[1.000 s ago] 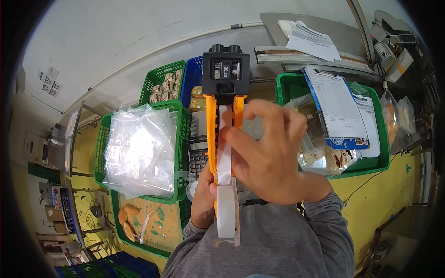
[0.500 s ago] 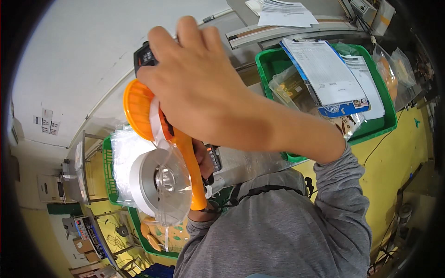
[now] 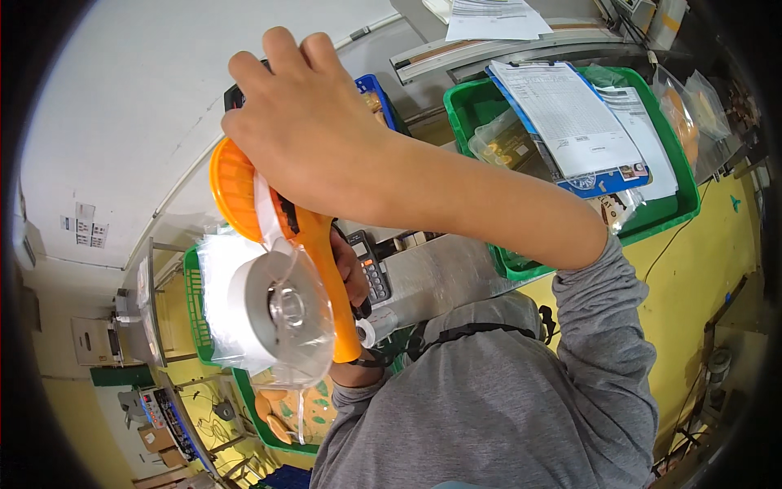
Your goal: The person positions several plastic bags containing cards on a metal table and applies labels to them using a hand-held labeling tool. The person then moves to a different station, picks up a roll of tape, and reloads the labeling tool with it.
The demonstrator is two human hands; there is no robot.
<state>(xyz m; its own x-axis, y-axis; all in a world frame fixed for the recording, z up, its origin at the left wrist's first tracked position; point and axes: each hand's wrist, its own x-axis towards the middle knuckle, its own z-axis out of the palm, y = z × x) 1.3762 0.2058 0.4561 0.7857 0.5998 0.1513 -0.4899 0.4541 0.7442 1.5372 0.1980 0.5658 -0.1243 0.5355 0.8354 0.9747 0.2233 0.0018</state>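
Observation:
Close in front of me is an orange-and-black label gun point(image 3: 332, 281), with a white label roll point(image 3: 254, 306) under its clear cover point(image 3: 314, 326). A white label strip point(image 3: 265, 208) runs from the roll up along the orange body, and a narrow end dangles below the cover. My right hand point(image 3: 305, 122) reaches across and grips the gun's black end, hiding most of it. Behind the orange body, my left hand point(image 3: 350, 273) is wrapped round the gun, partly hidden by it.
A clipboard point(image 3: 570, 122) with papers lies over a green crate point(image 3: 692, 213) at the right. A calculator point(image 3: 368, 269) sits on the metal table point(image 3: 436, 269). Clear plastic bags point(image 3: 216, 277) fill a green basket at the left; a green tray point(image 3: 252, 411) stands below. A blue bin point(image 3: 384, 98) is behind.
My right hand and the label gun's upper end have shifted slightly left. The blue bin and more of the calculator have come into sight.

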